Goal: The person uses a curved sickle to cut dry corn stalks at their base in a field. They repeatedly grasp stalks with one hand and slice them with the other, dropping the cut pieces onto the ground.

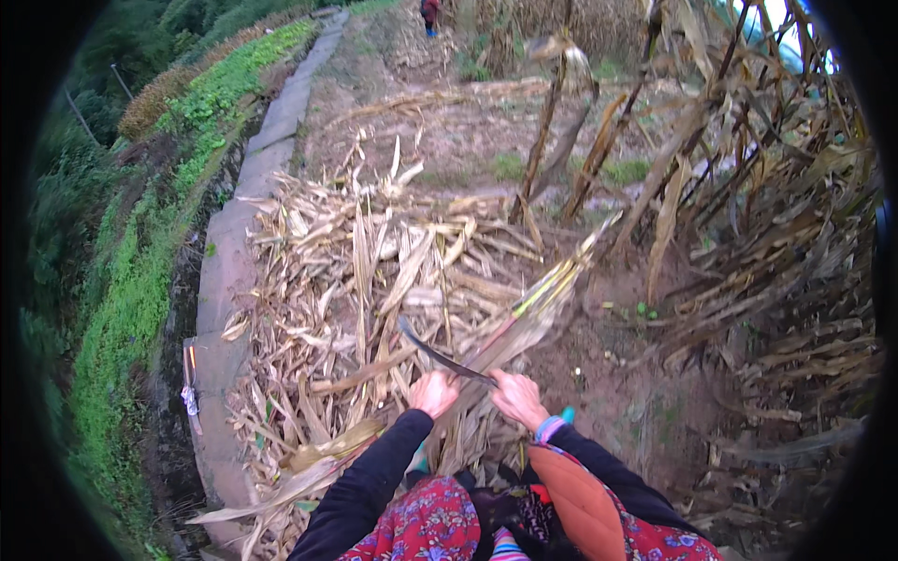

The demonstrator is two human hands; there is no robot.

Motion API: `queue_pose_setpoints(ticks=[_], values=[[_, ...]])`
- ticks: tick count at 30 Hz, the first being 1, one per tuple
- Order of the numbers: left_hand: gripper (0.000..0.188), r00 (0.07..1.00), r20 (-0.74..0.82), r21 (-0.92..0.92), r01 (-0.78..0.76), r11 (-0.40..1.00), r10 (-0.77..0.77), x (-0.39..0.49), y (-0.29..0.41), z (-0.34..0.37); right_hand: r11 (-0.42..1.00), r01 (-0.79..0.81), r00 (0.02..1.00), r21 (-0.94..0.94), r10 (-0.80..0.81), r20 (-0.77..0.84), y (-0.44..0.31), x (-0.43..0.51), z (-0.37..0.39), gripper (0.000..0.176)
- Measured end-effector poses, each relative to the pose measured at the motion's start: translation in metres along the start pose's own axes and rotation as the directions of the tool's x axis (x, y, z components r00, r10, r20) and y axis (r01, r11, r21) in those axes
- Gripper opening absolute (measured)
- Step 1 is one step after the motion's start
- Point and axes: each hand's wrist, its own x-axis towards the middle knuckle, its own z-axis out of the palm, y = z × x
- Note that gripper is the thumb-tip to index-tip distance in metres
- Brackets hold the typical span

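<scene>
My right hand (518,400) is closed around the handle end of a sickle (443,359), whose dark curved blade reaches left over my left hand. Closed on dry corn stalks with leaves (537,305), my left hand (435,393) is just below the blade. The stalks slant up to the right, partly yellow-green among pale husks. Below and around both hands lies a thick layer of cut, dry corn leaves and stalks (316,280). The sickle's handle is mostly hidden in my right hand.
Dry corn stalks (544,133) stand at the upper right. A concrete ledge (224,273) runs along the left, beside a green slope (126,336); a stick-like object (189,393) lies on it. Another person (429,14) stands far off at the top.
</scene>
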Motion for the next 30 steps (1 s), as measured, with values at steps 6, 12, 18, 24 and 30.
queue_pose_setpoints(ticks=[6,12,18,24,30], values=[[0.034,0.991,0.087,-0.456,-0.05,0.888,0.1,-0.001,-0.005,0.017,0.995,-0.015,0.997,-0.099,0.022,0.07,0.003,0.029,0.02,0.027],[0.041,0.912,0.396,-0.456,0.295,0.84,-0.105,-0.008,0.017,-0.026,0.97,-0.047,0.981,-0.237,0.089,0.171,0.055,0.043,-0.002,0.033],[0.023,0.982,0.017,-0.256,0.187,0.948,-0.189,-0.017,-0.076,-0.142,0.933,-0.347,0.938,-0.094,0.345,-0.041,0.16,-0.014,-0.081,0.037],[0.039,0.993,0.089,-0.197,-0.056,0.979,0.075,0.046,0.086,-0.027,0.181,-0.561,0.808,0.808,-0.09,0.582,-0.018,-0.022,0.03,0.05],[0.064,0.918,0.185,0.035,-0.363,0.931,0.351,0.021,0.153,0.015,0.066,-0.016,0.989,0.998,0.145,0.007,-0.038,-0.004,0.108,0.018]])
